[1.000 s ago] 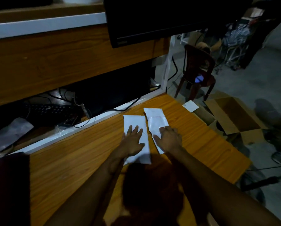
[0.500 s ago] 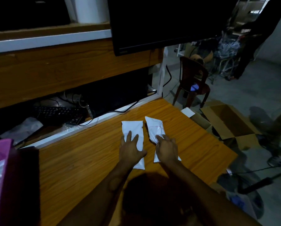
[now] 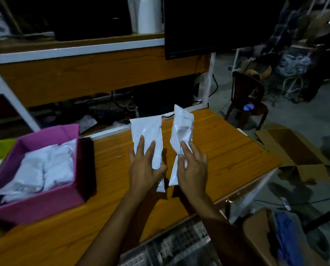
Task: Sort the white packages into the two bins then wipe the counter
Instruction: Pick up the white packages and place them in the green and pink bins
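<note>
Up off the counter (image 3: 227,150) now instead of lying flat, left package (image 3: 148,129) gripped in the left hand (image 3: 143,169), right package (image 3: 182,123) in the right hand (image 3: 194,169), side by side, right of the pink bin (image 3: 37,206).

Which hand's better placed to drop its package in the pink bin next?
Left, likely: the left hand grips the left package nearer the pink bin; the right hand, gripping the right package, would have to cross it.
</note>
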Available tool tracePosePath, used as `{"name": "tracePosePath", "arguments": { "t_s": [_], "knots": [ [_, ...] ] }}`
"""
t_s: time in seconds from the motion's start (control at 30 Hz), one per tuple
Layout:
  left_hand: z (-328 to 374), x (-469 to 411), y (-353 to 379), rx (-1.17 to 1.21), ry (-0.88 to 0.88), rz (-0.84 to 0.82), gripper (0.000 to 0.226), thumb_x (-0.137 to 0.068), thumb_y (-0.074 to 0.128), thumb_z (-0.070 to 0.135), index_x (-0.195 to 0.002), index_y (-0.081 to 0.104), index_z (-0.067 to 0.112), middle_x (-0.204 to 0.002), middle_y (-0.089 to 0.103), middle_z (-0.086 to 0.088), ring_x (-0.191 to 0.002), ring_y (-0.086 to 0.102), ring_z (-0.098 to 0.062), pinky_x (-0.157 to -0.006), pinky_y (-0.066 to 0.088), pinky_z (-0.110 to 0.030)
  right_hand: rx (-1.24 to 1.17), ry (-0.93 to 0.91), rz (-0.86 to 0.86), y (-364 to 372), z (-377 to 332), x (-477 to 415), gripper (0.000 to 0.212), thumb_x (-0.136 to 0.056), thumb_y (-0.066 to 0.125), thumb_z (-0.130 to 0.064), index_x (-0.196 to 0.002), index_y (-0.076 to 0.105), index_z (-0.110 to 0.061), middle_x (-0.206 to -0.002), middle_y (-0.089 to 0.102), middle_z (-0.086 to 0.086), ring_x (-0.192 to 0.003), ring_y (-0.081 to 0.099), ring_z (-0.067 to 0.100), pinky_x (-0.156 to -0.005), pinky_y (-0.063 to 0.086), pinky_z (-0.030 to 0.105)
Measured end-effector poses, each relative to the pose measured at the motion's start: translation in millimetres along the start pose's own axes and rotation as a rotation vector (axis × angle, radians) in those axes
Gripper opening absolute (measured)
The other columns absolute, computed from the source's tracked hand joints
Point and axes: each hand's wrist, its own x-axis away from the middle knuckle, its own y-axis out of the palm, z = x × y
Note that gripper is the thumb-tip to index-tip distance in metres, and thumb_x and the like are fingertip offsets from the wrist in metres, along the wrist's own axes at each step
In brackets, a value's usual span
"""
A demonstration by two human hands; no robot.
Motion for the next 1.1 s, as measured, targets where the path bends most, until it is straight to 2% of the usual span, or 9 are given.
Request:
{"name": "tracePosePath", "arguments": {
  "t_s": [0.13, 0.3, 0.43, 0.63, 0.9, 1.0, 1.1],
  "knots": [
    [-15.4, 40.9, -59.0, -0.071, -0.045, 0.078, 0.079, -0.074, 0.061, 0.052, -0.146, 0.037, 0.03, -0.162, 0.012, 0.0, -0.144, 0.009, -0.033, -0.108, 0.03, -0.059, -0.081, -0.043, -0.011, -2.3, -48.2, 39.9, 0.042, -0.098, 0.044, -0.033, -0.139, 0.047, -0.029, -0.145, 0.046, -0.002, -0.116, 0.041, 0.018, -0.082, 0.046, 0.029],
    [-55.2, 80.3, -122.0, -0.152, -0.107, 0.139, 0.079, -0.072, 0.056, 0.057, -0.145, 0.038, 0.031, -0.161, 0.014, 0.001, -0.144, 0.011, -0.037, -0.106, 0.03, -0.06, -0.192, -0.114, -0.044, 16.4, -109.2, 75.3, 0.042, -0.097, 0.046, -0.029, -0.138, 0.051, -0.024, -0.142, 0.049, 0.002, -0.111, 0.044, 0.02, -0.079, 0.039, 0.026],
    [-91.1, 99.7, -170.7, -0.18, -0.188, 0.191, 0.081, -0.07, 0.05, 0.061, -0.145, 0.04, 0.029, -0.161, 0.015, -0.001, -0.144, 0.01, -0.037, -0.109, 0.026, -0.059, -0.265, -0.162, -0.099, 45.2, -162.8, 94.7, 0.042, -0.095, 0.049, -0.029, -0.138, 0.051, -0.025, -0.142, 0.05, 0.001, -0.112, 0.044, 0.019, -0.081, 0.05, 0.034],
    [-163.9, 100.4, -240.6, -0.255, -0.243, 0.227, 0.081, -0.071, 0.047, 0.064, -0.144, 0.041, 0.03, -0.16, 0.019, -0.002, -0.143, 0.015, -0.041, -0.107, 0.032, -0.056, -0.306, -0.217, -0.118, 98.6, -240.0, 98.6, 0.043, -0.093, 0.05, -0.027, -0.136, 0.054, -0.023, -0.141, 0.051, 0.004, -0.114, 0.046, 0.025, -0.083, 0.05, 0.037],
    [-250.1, 34.2, -290.1, -0.282, -0.229, 0.035, 0.094, -0.066, 0.034, 0.071, -0.147, 0.037, 0.024, -0.158, 0.019, -0.015, -0.14, 0.018, -0.041, -0.11, 0.025, -0.05, -0.083, -0.171, -0.223, 187.2, -313.5, 60.8, 0.045, -0.095, 0.051, -0.03, -0.14, 0.048, -0.029, -0.15, 0.041, -0.001, -0.122, 0.038, 0.026, -0.094, 0.043, 0.042],
    [-267.8, 5.1, -280.9, -0.28, -0.204, -0.055, 0.086, -0.072, 0.04, 0.063, -0.147, 0.037, 0.021, -0.156, 0.022, -0.02, -0.143, 0.015, -0.039, -0.113, 0.022, -0.048, 0.071, -0.176, -0.261, 218.7, -322.1, 41.0, 0.044, -0.094, 0.049, -0.03, -0.139, 0.048, -0.03, -0.15, 0.039, -0.002, -0.122, 0.038, 0.029, -0.095, 0.04, 0.042],
    [-287.3, -11.3, -258.7, -0.33, -0.177, -0.126, 0.077, -0.078, 0.037, 0.063, -0.135, 0.047, 0.012, -0.147, 0.035, -0.027, -0.145, 0.014, -0.034, -0.115, 0.013, -0.047, 0.249, -0.184, -0.348, 249.0, -318.9, 28.5, 0.042, -0.094, 0.048, -0.029, -0.135, 0.049, -0.03, -0.148, 0.04, 0.0, -0.12, 0.038, 0.031, -0.093, 0.039, 0.041]
  ]
}}
